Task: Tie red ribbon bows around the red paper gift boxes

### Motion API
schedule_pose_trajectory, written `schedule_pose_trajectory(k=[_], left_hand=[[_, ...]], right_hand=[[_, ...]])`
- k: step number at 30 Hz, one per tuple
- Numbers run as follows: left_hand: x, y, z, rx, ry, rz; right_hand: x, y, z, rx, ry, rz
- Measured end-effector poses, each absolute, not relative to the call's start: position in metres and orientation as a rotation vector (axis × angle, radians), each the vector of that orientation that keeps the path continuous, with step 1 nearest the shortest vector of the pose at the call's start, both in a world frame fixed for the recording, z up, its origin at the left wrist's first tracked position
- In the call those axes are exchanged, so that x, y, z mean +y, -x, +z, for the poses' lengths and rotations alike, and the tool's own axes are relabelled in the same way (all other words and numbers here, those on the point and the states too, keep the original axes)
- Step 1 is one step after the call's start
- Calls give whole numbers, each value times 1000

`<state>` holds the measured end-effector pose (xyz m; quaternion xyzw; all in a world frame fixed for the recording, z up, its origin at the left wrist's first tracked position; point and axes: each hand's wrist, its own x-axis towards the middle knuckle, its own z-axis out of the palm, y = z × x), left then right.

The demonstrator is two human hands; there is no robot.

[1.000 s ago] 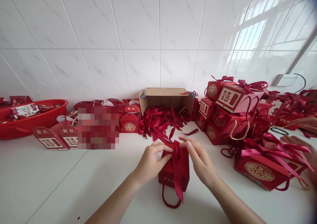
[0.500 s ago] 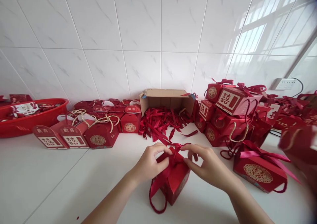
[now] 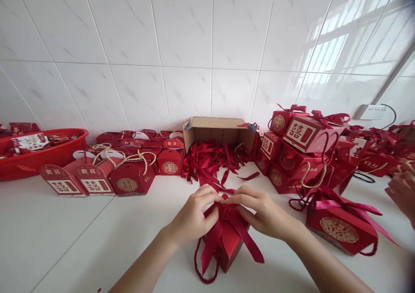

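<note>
A small red gift box (image 3: 227,243) with a cord handle stands tilted on the white counter in front of me. A red ribbon (image 3: 246,237) is looped over its top, its two ends hanging down the front. My left hand (image 3: 194,215) pinches the ribbon at the box's top from the left. From the right, my right hand (image 3: 262,213) pinches the same knot. The fingertips of both hands meet above the box.
An open cardboard box (image 3: 220,131) spills loose red ribbons (image 3: 210,159) by the tiled wall. Finished red boxes pile up at right (image 3: 301,150), one with a ribbon (image 3: 340,228) close by. More boxes (image 3: 129,176) and a red basin (image 3: 39,154) sit left. Another person's hand (image 3: 402,189) is at the right edge.
The box has tipped and turned under my hands, and the ribbon ends now hang down its front. My fingers have closed together over the knot. The other person's hand has drawn back at the right edge.
</note>
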<state>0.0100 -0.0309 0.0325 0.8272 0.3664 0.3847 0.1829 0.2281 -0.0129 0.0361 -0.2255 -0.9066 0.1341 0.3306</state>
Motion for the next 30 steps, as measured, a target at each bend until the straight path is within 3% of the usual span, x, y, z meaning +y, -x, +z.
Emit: schedule_pose_trajectory(k=[12, 30], left_hand=[[-31, -7, 34, 1118, -2390, 960], [-30, -8, 36, 1223, -2210, 820]], right_hand=[[-19, -221, 31, -2563, 645, 126], [-19, -225, 19, -2358, 560, 229]])
